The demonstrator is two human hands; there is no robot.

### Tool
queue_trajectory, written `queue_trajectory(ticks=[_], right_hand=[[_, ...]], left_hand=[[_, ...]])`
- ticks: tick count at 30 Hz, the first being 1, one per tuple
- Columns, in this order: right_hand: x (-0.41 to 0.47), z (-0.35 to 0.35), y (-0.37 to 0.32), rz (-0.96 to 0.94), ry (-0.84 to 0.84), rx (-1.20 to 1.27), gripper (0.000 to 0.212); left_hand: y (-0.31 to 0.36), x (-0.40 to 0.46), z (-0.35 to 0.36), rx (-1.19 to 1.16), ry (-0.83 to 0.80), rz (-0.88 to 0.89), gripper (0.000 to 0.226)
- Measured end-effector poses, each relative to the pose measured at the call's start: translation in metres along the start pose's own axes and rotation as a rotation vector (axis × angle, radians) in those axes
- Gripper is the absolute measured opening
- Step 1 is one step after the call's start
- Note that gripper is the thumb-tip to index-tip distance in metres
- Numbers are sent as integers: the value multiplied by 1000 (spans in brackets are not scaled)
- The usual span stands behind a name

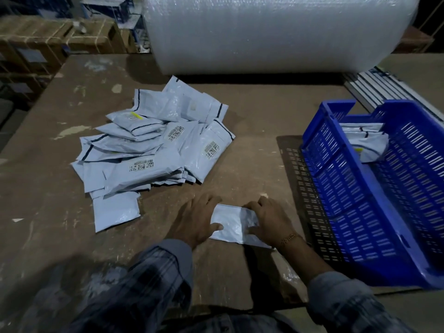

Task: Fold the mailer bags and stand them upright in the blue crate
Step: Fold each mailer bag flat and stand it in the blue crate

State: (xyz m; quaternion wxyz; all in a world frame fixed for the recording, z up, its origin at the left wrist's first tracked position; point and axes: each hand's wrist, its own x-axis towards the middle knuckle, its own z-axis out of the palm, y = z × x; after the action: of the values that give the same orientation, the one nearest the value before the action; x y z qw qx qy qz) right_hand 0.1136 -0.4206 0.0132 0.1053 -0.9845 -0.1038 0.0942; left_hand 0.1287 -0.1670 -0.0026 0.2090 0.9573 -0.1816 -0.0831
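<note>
A pale grey mailer bag (231,223) lies flat on the brown table near the front edge, between my two hands. My left hand (195,218) rests on its left side, fingers spread and thumb pressing the bag. My right hand (270,219) holds the right side, with fingers over the top corner and thumb on the bag. A loose heap of several grey mailer bags (153,145) with barcode labels lies at the table's left centre. The blue crate (384,183) stands at the right, with a few folded bags (367,143) leaning at its far end.
A huge roll of bubble wrap (271,32) fills the back of the table (254,121). Cardboard boxes (55,39) stack up beyond the table at the far left. Metal rails (374,85) lie behind the crate.
</note>
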Motion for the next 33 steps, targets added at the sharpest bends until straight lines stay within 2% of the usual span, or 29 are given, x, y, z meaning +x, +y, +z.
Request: queue_trajectory(ticks=[3,6,8,10,12,15,17,18,21,23,27,28,30,33], right_hand=[[3,-2,-1,23,-36,65,52],[9,-7,0,57,-125,96,34],[11,-10,2,28,-116,103,23],[11,-13,5,-8,2,193,15],[9,-19,3,-67,198,245,24],[2,-32,-4,-178,490,69,21],[-4,-31,-2,-241,534,-15,12],[-7,-25,2,-257,482,-30,12],[-13,0,16,-288,181,-38,25],[-21,9,26,-318,90,-9,26],[-31,6,34,-191,136,57,66],[-28,6,31,-147,171,56,69],[-16,14,24,-87,217,80,62],[1,38,19,-49,152,22,62]], left_hand=[[3,-3,-1,0,33,-71,80],[5,-1,-5,-49,36,-92,87],[5,1,-8,-54,16,-81,87],[9,3,-14,-39,34,-88,77],[16,4,-25,-95,158,-118,65],[32,2,-45,-299,402,-202,61],[44,0,-54,-312,534,-238,51],[48,0,-54,-264,567,-247,44],[47,5,-36,-165,498,-208,34],[41,9,-11,-138,394,-168,36],[23,19,41,85,153,-69,58],[20,21,50,156,94,-45,64],[17,22,61,268,41,5,68],[17,20,65,308,56,38,65]])
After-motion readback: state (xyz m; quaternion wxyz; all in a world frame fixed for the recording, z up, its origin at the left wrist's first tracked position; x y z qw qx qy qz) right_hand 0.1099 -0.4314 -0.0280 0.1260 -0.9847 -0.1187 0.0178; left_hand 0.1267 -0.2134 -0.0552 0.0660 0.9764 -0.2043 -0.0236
